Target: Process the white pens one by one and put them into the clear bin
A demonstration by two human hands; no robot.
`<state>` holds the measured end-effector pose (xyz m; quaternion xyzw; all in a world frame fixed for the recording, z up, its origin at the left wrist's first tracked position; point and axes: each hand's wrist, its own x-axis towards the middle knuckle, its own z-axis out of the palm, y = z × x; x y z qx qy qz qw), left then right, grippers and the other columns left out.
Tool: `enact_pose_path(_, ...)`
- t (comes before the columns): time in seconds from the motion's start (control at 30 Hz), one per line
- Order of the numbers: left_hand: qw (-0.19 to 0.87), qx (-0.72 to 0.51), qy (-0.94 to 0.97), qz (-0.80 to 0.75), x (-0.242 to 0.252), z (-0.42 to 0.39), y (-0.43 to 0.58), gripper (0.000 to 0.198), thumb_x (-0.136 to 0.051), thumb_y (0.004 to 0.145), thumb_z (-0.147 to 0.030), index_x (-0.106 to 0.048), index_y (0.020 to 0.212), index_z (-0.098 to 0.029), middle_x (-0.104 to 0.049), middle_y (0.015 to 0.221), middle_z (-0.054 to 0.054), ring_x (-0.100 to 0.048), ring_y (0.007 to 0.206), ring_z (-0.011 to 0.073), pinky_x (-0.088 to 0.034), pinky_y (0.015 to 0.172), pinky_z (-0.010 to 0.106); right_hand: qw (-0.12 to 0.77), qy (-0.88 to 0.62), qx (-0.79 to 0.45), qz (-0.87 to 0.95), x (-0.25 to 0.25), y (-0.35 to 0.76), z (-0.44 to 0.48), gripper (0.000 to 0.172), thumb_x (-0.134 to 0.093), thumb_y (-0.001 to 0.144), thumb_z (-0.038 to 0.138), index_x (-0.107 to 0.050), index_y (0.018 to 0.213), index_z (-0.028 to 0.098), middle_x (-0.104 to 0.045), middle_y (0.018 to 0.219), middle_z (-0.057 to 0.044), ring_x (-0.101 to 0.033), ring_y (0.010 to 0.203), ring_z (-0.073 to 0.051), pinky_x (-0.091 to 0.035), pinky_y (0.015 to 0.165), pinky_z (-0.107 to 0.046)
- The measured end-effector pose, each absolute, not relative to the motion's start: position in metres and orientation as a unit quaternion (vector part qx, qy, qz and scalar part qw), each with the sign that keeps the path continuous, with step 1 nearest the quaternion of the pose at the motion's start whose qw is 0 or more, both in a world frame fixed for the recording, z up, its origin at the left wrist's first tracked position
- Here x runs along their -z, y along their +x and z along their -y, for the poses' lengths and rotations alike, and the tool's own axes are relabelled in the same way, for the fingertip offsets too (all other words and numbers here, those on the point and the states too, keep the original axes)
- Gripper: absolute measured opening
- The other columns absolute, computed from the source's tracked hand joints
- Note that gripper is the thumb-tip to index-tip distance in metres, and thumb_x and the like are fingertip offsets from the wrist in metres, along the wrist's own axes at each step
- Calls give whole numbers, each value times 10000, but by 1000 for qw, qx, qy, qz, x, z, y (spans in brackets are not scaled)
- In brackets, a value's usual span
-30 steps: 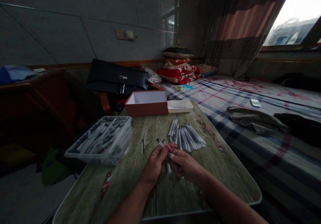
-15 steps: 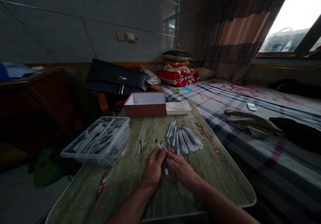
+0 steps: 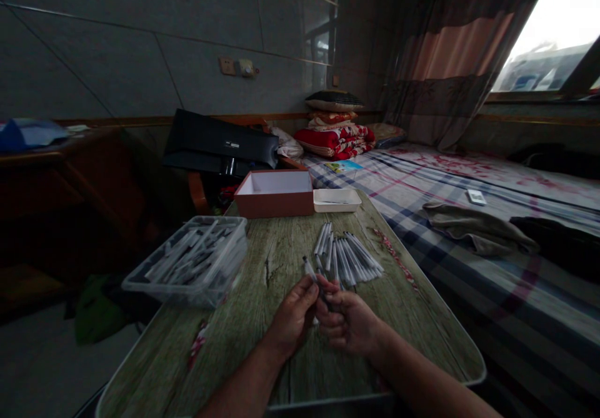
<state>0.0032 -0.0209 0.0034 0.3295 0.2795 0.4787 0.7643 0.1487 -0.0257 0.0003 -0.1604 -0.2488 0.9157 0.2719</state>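
Observation:
Over the near middle of the table, my left hand (image 3: 295, 310) is closed on a slim clear pen (image 3: 310, 270) with a dark end, which points up and away from me. My right hand (image 3: 350, 323) meets it, its fingers curled in a pinch around a dark, slim piece too blurred to name. A pale end shows below, between the hands. Just beyond them, several clear pens with dark ends (image 3: 355, 260) lie fanned out on the tabletop. To the left is a clear plastic box (image 3: 225, 280) filled with many similar pens or pen parts.
On the wood-patterned table (image 3: 262, 349), a brown open box (image 3: 274, 205) and a small cream tray (image 3: 337, 207) holding something thin stand at the far edge. A bed (image 3: 403, 187) with folded bedding, clothing and a small white item borders the right. Behind stands a chair bearing a black panel.
My right hand has turned a little and its fingers are curled tighter. My left hand stays on the pen, shifted slightly to the right in view. The whole view has shifted slightly.

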Motion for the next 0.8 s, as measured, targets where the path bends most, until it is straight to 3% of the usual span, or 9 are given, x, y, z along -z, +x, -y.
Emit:
enact_pose_path(0.23,744,-523,294,-293,1,22,4,174,-712,747,-298,-666,865,-179,-747,895,62,-677,955,215,-488,895,343,329,-247,-847,335,-5,135,30,382,-632,776,524,-435,718,201,-259,430,127,-139,331,-29,-77,348,-176)
enact_pose_path(0.4,744,-531,276,-299,1,20,1,204,-735,725,-313,-666,853,-170,-748,825,61,-684,942,236,-497,883,361,326,-292,-828,351,-3,130,32,410,-602,768,602,-488,891,228,-316,442,133,-169,318,-27,-88,358,-158)
enact_pose_path(0.6,719,-572,257,-298,1,12,-5,235,-741,712,-344,-653,840,-168,-743,771,49,-688,930,244,-512,850,364,352,-329,-794,371,-4,134,27,440,-607,757,601,-510,821,176,-503,577,54,-302,331,-25,-151,328,-170)
enact_pose_path(0.8,706,-582,240,-324,1,4,-12,249,-742,711,-320,-641,877,-165,-745,831,55,-705,814,187,-533,751,288,370,-352,-748,424,-12,137,26,447,-603,762,603,-473,748,175,-428,512,76,-268,345,-25,-143,326,-170)
